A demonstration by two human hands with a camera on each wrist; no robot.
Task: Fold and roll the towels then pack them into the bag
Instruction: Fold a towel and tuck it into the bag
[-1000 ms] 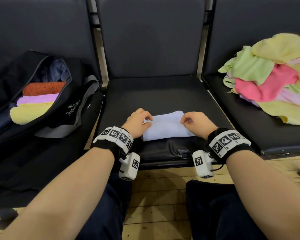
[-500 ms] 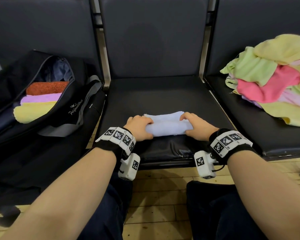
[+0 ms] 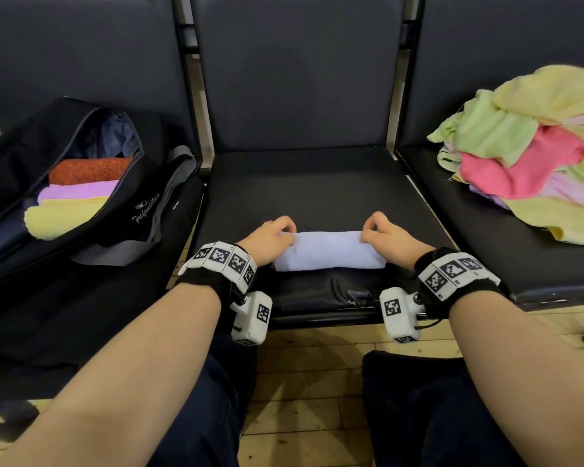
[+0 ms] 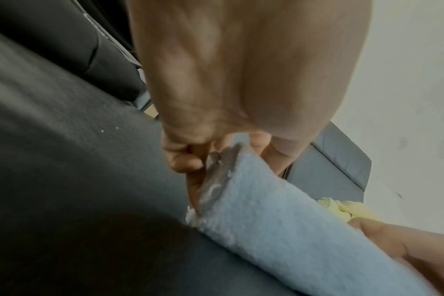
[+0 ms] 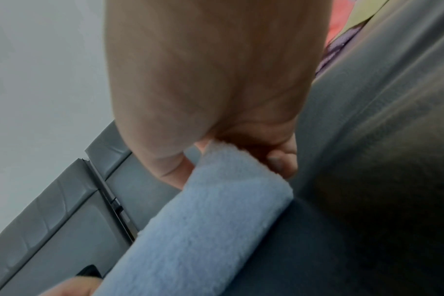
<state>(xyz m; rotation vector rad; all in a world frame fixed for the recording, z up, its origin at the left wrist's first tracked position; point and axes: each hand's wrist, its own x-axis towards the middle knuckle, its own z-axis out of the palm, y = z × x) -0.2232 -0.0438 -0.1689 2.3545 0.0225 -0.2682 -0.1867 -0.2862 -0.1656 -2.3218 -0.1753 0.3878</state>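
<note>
One blue roll [image 3: 327, 251] on seat [image 3: 317, 183], ends pinched by left hand [image 3: 270, 239], right hand [image 3: 386, 241]. Three rolls in bag [image 3: 142, 214].

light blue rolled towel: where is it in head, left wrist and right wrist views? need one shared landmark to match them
Head: light blue towel lies low centre on the middle seat, left hand and right hand at its ends.
Left wrist: runs from centre to lower right, below the left hand.
Right wrist: runs from centre to lower left, below the right hand.
Shared landmark: the dark seat cushion under the roll.

Dim, soft light; blurred wrist views
</note>
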